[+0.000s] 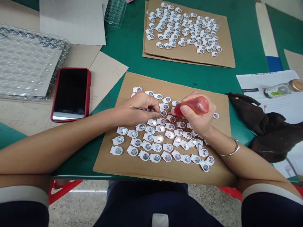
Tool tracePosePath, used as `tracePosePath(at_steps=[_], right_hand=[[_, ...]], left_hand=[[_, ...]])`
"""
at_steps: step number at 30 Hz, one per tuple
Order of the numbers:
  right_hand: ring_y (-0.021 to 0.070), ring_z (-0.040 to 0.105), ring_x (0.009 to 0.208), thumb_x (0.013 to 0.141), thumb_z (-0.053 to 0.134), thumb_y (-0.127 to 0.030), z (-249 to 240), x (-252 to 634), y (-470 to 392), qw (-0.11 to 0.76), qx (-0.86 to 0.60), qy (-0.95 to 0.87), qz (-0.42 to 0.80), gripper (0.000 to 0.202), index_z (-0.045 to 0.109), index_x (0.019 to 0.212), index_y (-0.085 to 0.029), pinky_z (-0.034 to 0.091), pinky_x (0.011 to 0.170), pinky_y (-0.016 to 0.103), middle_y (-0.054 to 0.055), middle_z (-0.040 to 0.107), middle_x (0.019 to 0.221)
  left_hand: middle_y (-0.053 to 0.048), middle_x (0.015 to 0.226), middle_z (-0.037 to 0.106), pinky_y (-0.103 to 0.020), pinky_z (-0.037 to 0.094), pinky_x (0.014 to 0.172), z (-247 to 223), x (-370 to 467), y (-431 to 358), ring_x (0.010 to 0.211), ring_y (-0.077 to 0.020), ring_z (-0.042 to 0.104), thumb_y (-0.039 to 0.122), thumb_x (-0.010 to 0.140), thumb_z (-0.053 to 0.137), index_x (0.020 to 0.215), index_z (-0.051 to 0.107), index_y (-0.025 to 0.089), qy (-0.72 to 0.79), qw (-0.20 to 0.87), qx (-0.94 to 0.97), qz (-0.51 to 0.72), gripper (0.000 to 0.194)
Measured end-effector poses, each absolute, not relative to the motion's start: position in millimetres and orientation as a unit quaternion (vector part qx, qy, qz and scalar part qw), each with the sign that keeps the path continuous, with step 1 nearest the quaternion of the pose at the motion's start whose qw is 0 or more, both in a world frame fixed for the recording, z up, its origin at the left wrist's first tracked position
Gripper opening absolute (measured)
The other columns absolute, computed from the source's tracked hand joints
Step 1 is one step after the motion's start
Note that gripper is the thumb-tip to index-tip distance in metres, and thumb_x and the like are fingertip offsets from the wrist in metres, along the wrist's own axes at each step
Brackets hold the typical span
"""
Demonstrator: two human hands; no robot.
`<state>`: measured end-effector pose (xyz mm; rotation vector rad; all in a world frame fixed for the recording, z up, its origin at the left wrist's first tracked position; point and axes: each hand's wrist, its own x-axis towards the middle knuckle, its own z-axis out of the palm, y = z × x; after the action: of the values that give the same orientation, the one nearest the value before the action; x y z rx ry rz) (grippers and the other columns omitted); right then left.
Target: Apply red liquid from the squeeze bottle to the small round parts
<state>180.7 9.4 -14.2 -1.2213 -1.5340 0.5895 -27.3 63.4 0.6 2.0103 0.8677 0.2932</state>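
Both hands are over a cardboard sheet (111, 171) covered with rows of small white pieces with round silvery centres (155, 157). In my left hand (138, 110) is a thin metal tool like tweezers (142, 108), its tip close to one of the pieces (163, 113). My right hand (201, 116) wraps round a small squeeze bottle of red liquid (195, 106), tilted with its narrow end down and left, near the same piece. The exact contact of the nozzle is too small to make out. Several centres near the hands look reddish.
A second cardboard sheet (189, 60) with many similar pieces lies at the back. On the left are a phone in a red case (70, 94) and a clear plastic tray (30, 63). To the right lie dark cloth (267, 126), a glass jar (280, 90) and printed paper (246, 82).
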Motion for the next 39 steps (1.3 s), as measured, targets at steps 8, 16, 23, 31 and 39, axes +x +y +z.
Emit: tracePosePath(at_steps=[8,16,23,31,39], right_hand=[[0.0144,0.059,0.049,0.077,0.048,-0.05,23.5,203.1,42.2,0.578,-0.513,-0.438,0.459,0.027,0.048,0.08,-0.023,0.028,0.032,0.024,-0.001,0.054,0.054],[0.0104,0.054,0.048,0.074,0.055,-0.047,31.3,199.1,59.8,0.525,-0.512,-0.463,0.498,0.027,0.051,0.08,-0.021,0.033,0.034,0.025,0.003,0.065,0.068],[0.0142,0.06,0.05,0.075,0.056,-0.046,16.6,186.2,48.7,0.552,-0.504,-0.507,0.429,0.026,0.049,0.078,-0.021,0.036,0.033,0.024,0.0,0.061,0.058],[0.0152,0.061,0.051,0.073,0.061,-0.042,4.7,178.2,37.4,0.597,-0.471,-0.55,0.345,0.02,0.052,0.078,-0.024,0.046,0.04,0.029,-0.003,0.055,0.058],[0.0129,0.056,0.057,0.068,0.066,-0.04,-7.9,179.3,35.5,0.557,-0.48,-0.642,0.217,0.02,0.056,0.073,-0.023,0.045,0.049,0.03,0.0,0.056,0.066]], left_hand=[[-0.001,0.076,0.066,-0.02,0.038,0.049,3.1,-27.4,63.0,0.063,-0.0107,0.059,0.031,0.072,0.061,0.076,0.068,0.02,0.349,0.448,0.815,0.116,0.014],[-0.002,0.077,0.068,-0.023,0.046,0.063,1.8,-22.8,55.3,0.072,-0.0131,0.062,0.025,0.076,0.058,0.072,0.065,0.02,0.353,0.358,0.834,0.227,0.01],[-0.002,0.082,0.069,-0.023,0.048,0.066,-8.6,-19.5,57.9,0.077,-0.0136,0.063,0.023,0.075,0.059,0.073,0.066,0.019,0.373,0.377,0.814,0.239,0.007],[-0.003,0.082,0.069,-0.024,0.048,0.069,-10.6,-17.5,59.5,0.076,-0.0132,0.063,0.022,0.076,0.059,0.075,0.066,0.017,0.365,0.403,0.807,0.228,0.008],[0.0,0.07,0.067,-0.02,0.042,0.054,-12.3,-14.6,68.2,0.063,-0.0107,0.061,0.021,0.072,0.061,0.071,0.066,0.016,0.38,0.446,0.78,0.218,0.007]])
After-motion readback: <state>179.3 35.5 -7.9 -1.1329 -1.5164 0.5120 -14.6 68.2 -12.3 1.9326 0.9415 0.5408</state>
